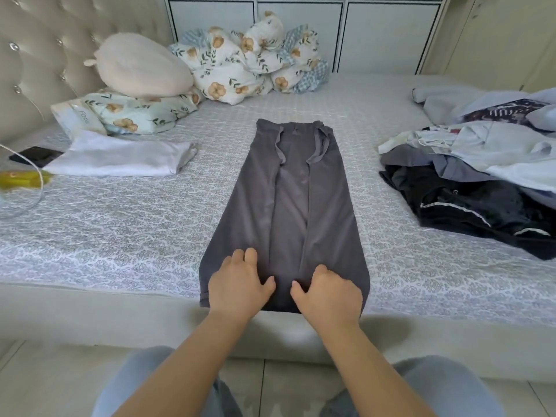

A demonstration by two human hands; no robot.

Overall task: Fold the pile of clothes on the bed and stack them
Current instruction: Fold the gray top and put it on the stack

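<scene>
Pressing both hands on smooth grey folded garment (pixel 288 206).

A bedroom in a home — a bed (pixel 126 212) with a patterned cover and a tufted headboard (pixel 33 64), floral pillows (pixel 240 64) heaped at its far side, a heap of clothes (pixel 481 164) on the right, a tiled floor (pixel 270 386) below.
</scene>
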